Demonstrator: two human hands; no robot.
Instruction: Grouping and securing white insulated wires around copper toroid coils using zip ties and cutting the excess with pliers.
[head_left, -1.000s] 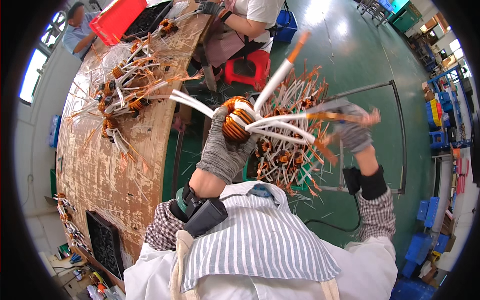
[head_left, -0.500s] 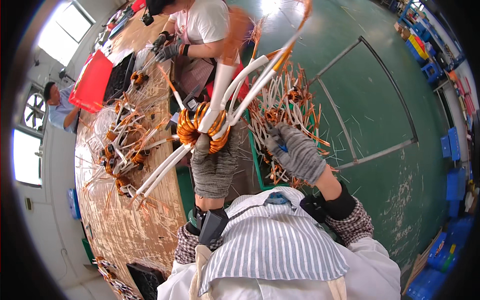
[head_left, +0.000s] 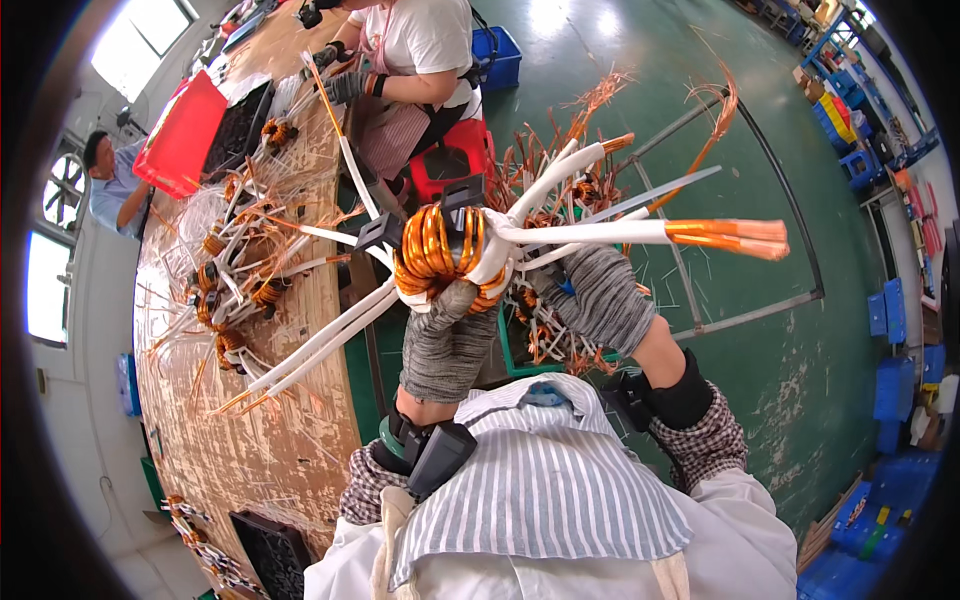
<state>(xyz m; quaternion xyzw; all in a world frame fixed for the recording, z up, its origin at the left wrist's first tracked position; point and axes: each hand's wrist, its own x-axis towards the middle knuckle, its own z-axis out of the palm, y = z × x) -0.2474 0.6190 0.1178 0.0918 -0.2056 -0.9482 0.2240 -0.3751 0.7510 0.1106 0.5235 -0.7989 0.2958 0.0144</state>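
Note:
My gloved left hand (head_left: 447, 345) is closed on a ring-shaped copper coil (head_left: 422, 252), its thumb against the lower windings. White-sleeved leads with copper ends spread from the coil to both sides; one thick pair (head_left: 640, 232) points right. Black plastic pieces (head_left: 462, 192) sit at the coil's upper side. Just right of it, my gloved right hand (head_left: 608, 300) has its fingers curled behind the leads. A small blue part (head_left: 566, 287) shows between those fingers; the rest of what they hold is hidden. A thin grey-white strip (head_left: 655, 193) slants up above this hand.
Several similar coils (head_left: 210, 275) with tangled leads lie on the worn wooden table (head_left: 270, 450) at left. A green crate (head_left: 515, 345) full of coils stands beyond my hands. Across the table a co-worker (head_left: 420, 50) works near a red stool (head_left: 455, 150). A metal frame (head_left: 765, 305) lies on the floor.
The coil has turned in my left hand and come slightly right and nearer. Its thick leads swung from pointing up to pointing right. My right hand is now closer to the leads.

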